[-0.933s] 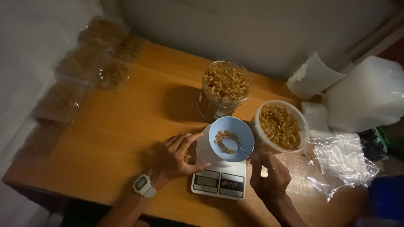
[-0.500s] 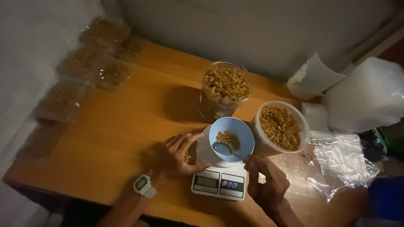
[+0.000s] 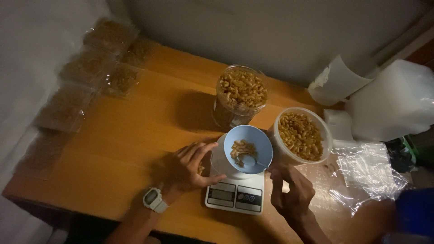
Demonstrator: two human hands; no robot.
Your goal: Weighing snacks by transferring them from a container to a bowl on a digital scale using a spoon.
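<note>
A light blue bowl (image 3: pixel 251 144) with a little macaroni in it stands on a white kitchen scale (image 3: pixel 235 194) near the table's front edge. My left hand (image 3: pixel 190 166), with a white watch on its wrist, curls against the bowl's left side and the scale. My right hand (image 3: pixel 291 192) holds a metal spoon (image 3: pixel 253 160) whose tip lies in the bowl among the macaroni. Behind the bowl stands a clear jar (image 3: pixel 239 97) full of macaroni. To the right sits a white tub (image 3: pixel 300 135), also full of macaroni.
Several clear bags of macaroni (image 3: pixel 90 72) lie along the left edge of the wooden table (image 3: pixel 135 135). Empty clear plastic bags (image 3: pixel 370 171) lie at the right. White plastic containers (image 3: pixel 393 101) and a white cup (image 3: pixel 334 81) stand at the back right by the wall.
The spoon has moved within the bowl and now rests low among the macaroni. My right hand has shifted slightly up toward the bowl. The left hand stays by the bowl.
</note>
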